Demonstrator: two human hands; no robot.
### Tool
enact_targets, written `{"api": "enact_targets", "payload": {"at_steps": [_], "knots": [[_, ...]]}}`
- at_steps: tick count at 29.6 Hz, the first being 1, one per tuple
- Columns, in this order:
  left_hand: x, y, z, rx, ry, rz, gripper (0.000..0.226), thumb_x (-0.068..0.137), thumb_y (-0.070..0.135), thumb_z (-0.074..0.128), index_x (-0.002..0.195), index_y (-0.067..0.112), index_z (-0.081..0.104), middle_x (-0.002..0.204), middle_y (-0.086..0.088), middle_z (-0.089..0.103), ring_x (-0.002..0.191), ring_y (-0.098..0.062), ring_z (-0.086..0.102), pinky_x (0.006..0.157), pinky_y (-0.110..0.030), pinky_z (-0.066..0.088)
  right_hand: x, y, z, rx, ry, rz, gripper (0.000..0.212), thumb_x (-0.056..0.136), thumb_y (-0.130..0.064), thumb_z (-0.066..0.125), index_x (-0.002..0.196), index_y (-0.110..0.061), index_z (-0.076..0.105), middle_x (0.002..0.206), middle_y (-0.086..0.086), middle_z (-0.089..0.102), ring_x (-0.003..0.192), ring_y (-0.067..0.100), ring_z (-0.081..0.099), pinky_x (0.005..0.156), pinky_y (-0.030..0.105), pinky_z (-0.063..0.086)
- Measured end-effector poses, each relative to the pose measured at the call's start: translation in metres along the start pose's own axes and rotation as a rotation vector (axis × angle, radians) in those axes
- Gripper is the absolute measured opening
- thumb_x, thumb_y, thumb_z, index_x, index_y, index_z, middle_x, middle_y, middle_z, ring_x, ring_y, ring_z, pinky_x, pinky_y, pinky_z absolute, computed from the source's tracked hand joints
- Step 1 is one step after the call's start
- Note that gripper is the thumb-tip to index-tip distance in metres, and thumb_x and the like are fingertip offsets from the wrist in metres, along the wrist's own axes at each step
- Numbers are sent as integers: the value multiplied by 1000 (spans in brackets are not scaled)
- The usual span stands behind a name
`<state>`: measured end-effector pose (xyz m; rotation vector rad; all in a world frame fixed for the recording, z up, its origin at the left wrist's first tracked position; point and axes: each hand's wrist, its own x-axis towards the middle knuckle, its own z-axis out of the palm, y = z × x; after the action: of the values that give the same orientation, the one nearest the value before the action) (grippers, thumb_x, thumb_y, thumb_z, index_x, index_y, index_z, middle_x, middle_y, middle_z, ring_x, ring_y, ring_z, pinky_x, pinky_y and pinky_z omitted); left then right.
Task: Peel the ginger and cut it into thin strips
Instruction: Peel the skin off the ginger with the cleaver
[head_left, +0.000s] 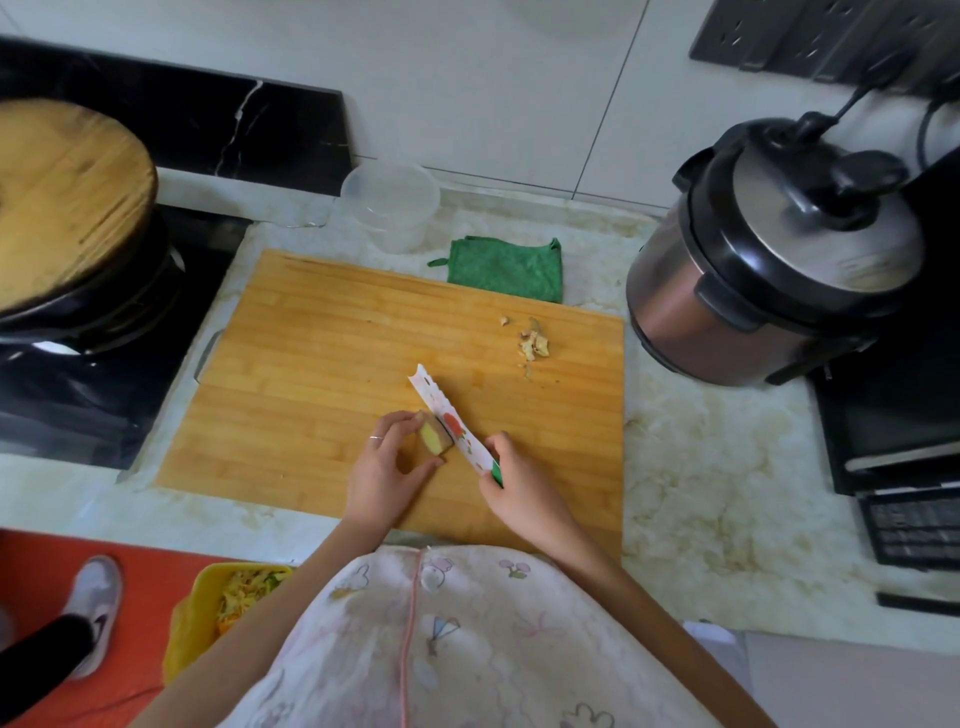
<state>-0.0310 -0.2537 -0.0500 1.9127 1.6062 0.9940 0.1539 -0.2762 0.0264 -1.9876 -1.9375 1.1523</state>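
Note:
A piece of ginger (431, 437) with a pale yellow cut face lies on the wooden cutting board (322, 364), near its front edge. My left hand (387, 467) pinches the ginger from the left, fingers curled over it. My right hand (511, 480) grips the green handle of a knife (449, 415). The knife's white patterned blade points up and left and rests against the right side of the ginger. A small heap of ginger peel (532, 343) lies at the board's far right.
A green cloth (506, 267) and a clear plastic container (389, 202) sit behind the board. A pressure cooker (774, 249) stands at right, a wok with a wooden lid (67, 202) at left. A yellow bin (208, 618) of scraps and another person's shoe (93, 608) are on the floor.

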Motion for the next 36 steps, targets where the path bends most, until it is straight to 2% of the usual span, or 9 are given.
{"api": "enact_targets", "payload": {"at_steps": [3,7,9,13,16,21,25,28,36], "knots": [[5,-3,1,44,25,49,45,70,53,65,94,15,60,115,7,56,82,-9,57,53,-24,47,0,1,1,2,-4,-5,30,93,-18,46,123,-17,41,81,1,64,58,24,57,48,36,36],[1,-9,2,93,20,109,39,73,49,63,98,22,51,115,8,53,76,-25,65,50,-29,51,1,2,3,25,-16,1,32,95,-21,45,127,-18,41,80,3,64,58,25,58,47,36,36],[1,-10,3,106,11,122,38,75,49,62,100,23,51,116,7,51,79,-27,65,52,-32,53,2,2,3,31,-29,5,34,97,-25,43,130,-17,42,77,0,62,55,21,56,48,35,36],[0,-10,4,132,27,174,39,76,47,63,102,19,54,125,-3,51,97,-26,62,64,-30,53,1,1,3,2,-38,2,37,99,-28,40,134,-16,44,67,-8,51,52,11,47,46,27,30],[0,-17,7,200,36,316,37,86,47,59,103,14,56,123,-7,55,111,-24,56,80,-33,51,1,-1,-1,18,-41,5,36,99,-29,39,133,-17,46,73,-7,54,56,12,48,48,28,31],[3,-22,10,200,51,379,33,90,37,60,112,13,56,118,-6,57,107,-26,58,87,-37,49,-7,-5,-4,-11,38,-29,27,99,-25,40,118,-14,55,70,9,60,63,28,58,53,37,30],[5,-18,8,142,61,394,32,88,32,63,107,6,64,115,-5,56,109,-24,57,92,-31,45,-16,-8,-7,-160,71,-121,40,95,-15,42,134,-18,46,84,17,66,79,37,61,56,33,29],[2,-16,9,154,66,344,37,92,36,58,103,3,69,113,-8,62,106,-23,57,89,-29,46,-18,-14,-7,-266,22,-174,53,91,-12,41,143,-21,34,94,14,66,83,36,62,55,32,32],[2,-15,10,183,130,322,44,96,42,52,87,2,70,105,-2,57,94,-21,57,73,-27,46,-23,-20,-8,-318,18,-196,59,92,-16,41,147,-28,25,99,10,63,84,32,63,57,31,34]]}}
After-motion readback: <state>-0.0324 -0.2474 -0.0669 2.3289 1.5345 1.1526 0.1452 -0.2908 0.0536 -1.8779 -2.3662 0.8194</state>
